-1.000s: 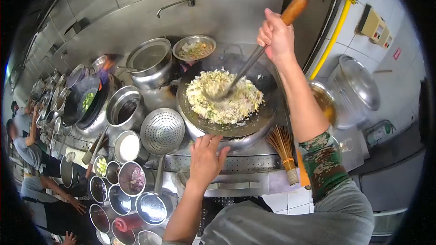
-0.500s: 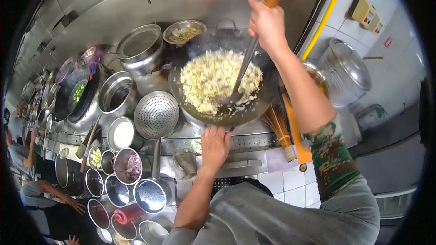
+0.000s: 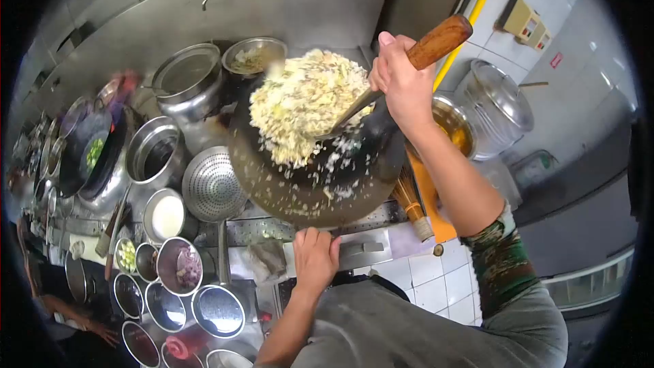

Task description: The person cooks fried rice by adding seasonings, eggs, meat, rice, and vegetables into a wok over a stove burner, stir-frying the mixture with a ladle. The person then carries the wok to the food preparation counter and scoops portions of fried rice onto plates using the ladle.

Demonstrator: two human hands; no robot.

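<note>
My right hand [image 3: 407, 85] is closed around a ladle [image 3: 438, 42] by its wooden handle; its metal end reaches into the fried rice, which hides the tip. Pale fried rice [image 3: 310, 99] with yellowish bits is heaped toward the far side of a large dark wok [image 3: 293, 208], some of it in the air and blurred. Scattered grains show across the near part of the wok. Just below the near rim, my left hand [image 3: 315, 259] is closed with its fingers curled, gripping the wok's edge; the exact grip is hidden.
A perforated strainer [image 3: 214, 184] lies left of the wok. Several metal pots stand nearby, one with chopped purple onion [image 3: 189, 266]. At right are a bamboo brush [image 3: 412, 204], a bowl of orange liquid [image 3: 455, 133] and a lidded pot [image 3: 501, 99]. A co-worker's hand [image 3: 102, 330] shows lower left.
The wok has come nearer to me, with my left hand lower in view. The rice has lifted and shifted toward the far side. The ladle has tilted from steep to more slanted.
</note>
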